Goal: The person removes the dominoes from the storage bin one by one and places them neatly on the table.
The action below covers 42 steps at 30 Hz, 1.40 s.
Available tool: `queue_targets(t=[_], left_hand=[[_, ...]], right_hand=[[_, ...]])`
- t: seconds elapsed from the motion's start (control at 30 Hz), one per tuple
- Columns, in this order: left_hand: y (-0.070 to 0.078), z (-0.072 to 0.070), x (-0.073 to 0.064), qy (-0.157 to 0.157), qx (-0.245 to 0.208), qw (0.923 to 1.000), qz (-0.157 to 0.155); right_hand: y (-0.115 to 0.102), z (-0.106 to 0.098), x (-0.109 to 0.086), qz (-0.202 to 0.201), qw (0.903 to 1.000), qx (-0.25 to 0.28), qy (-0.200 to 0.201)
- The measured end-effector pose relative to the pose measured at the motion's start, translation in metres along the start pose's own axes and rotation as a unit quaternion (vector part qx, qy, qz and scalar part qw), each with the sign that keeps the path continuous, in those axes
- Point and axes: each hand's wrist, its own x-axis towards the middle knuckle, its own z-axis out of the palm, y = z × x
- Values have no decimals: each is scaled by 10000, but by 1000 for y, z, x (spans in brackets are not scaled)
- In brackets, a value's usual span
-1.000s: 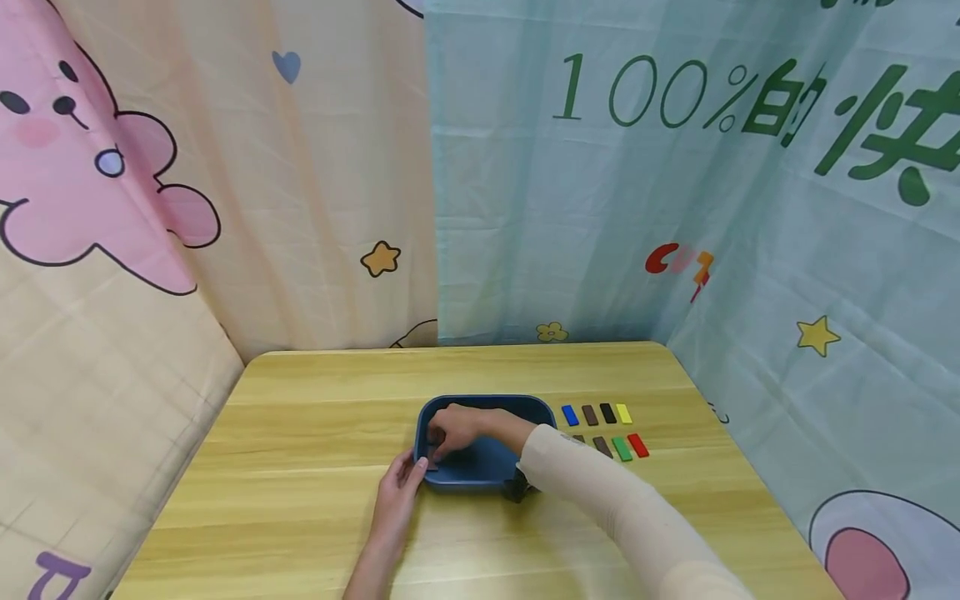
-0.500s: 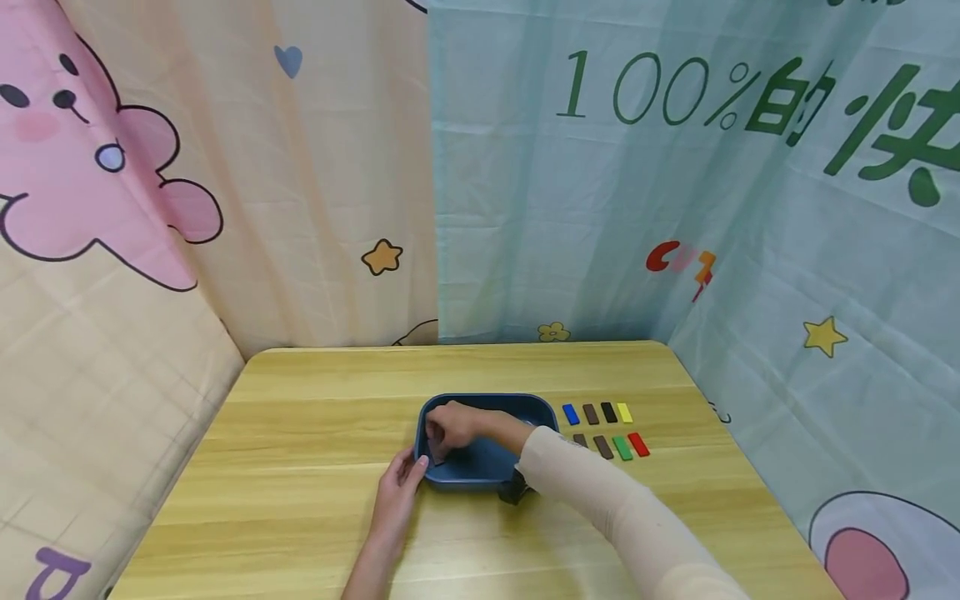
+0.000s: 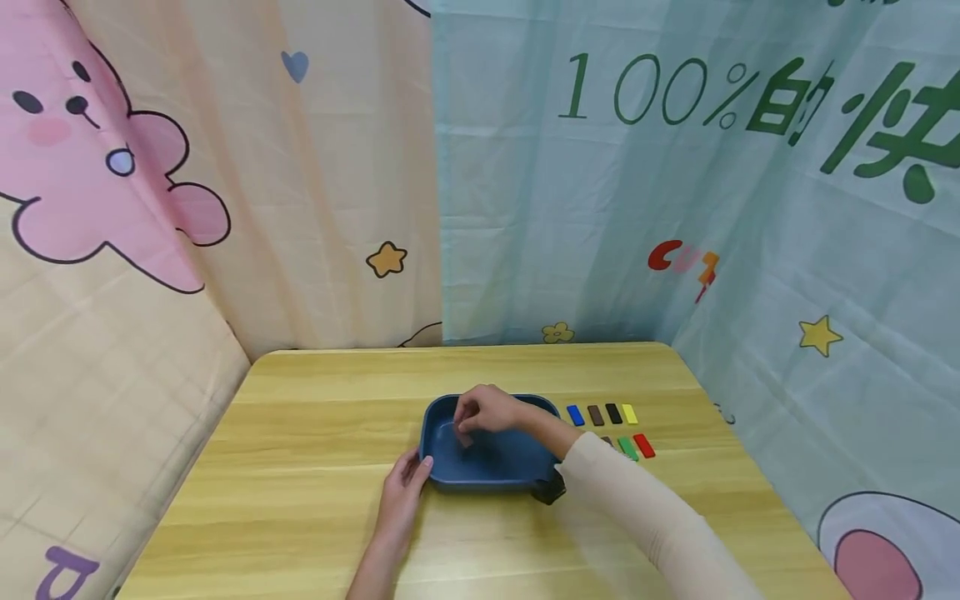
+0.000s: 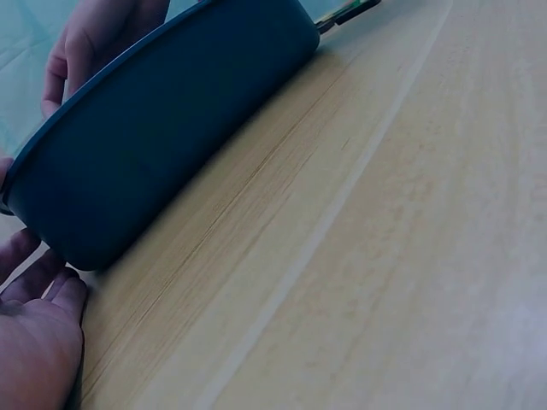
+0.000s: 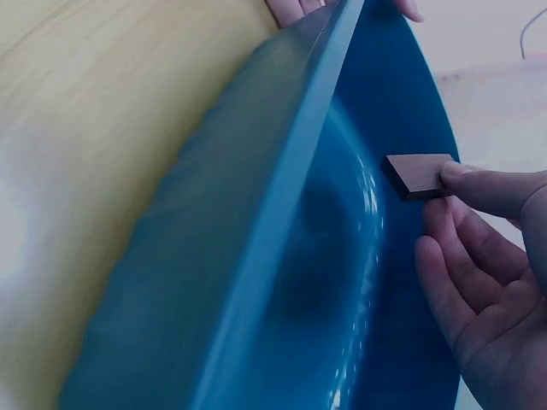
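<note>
A dark blue rectangular basin [image 3: 480, 485] stands on the wooden table. My left hand [image 3: 402, 492] holds its front left corner, thumb over the rim; in the left wrist view its fingers [image 4: 34, 278] lie against the outside near the bottom. Over the basin's inside, my right hand [image 3: 491, 408] pinches a flat brown domino-like block [image 5: 419, 175] between thumb and fingers. In the right wrist view that block is clear of the basin wall, and the part of the floor in sight shows no other block.
Right of the basin lie two rows of similar blocks, among them blue [image 3: 575, 415], black [image 3: 613, 413], yellow [image 3: 630, 414], green [image 3: 628, 448] and red [image 3: 644, 445]. My right sleeve [image 3: 637, 500] hides part of the front row. Printed curtains [image 3: 337, 208] surround the table [image 3: 322, 417].
My right hand has risen from the basin's left end and moved right, lifting the brown block off the inside. My left hand keeps its hold on the corner.
</note>
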Motion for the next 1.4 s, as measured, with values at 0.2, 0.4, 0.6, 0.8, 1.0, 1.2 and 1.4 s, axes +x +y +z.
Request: queue_targets(t=[0.2, 0.4, 0.6, 0.8, 1.0, 1.2, 1.4], left_hand=[[-3, 0, 1, 89, 98, 9999, -48], [-3, 0, 4, 53, 178, 9998, -99], [-2, 1, 3, 15, 70, 9999, -70], [-1, 3, 3, 30, 61, 10000, 40], [-1, 3, 3, 10, -42, 10000, 18], [-3, 3, 5, 9, 51, 10000, 25], [-2, 1, 5, 46, 94, 9999, 2]], right_hand=[[7, -13, -24, -61, 9995, 257, 188], [11, -25, -43, 199, 9984, 192, 495], [16, -35, -63, 280, 9984, -21, 488], [29, -46, -88, 190, 9977, 287, 588], [39, -54, -113, 395, 9953, 494, 729], [46, -62, -137, 517, 9907, 928, 855], [53, -65, -156, 546, 9880, 1162, 856]])
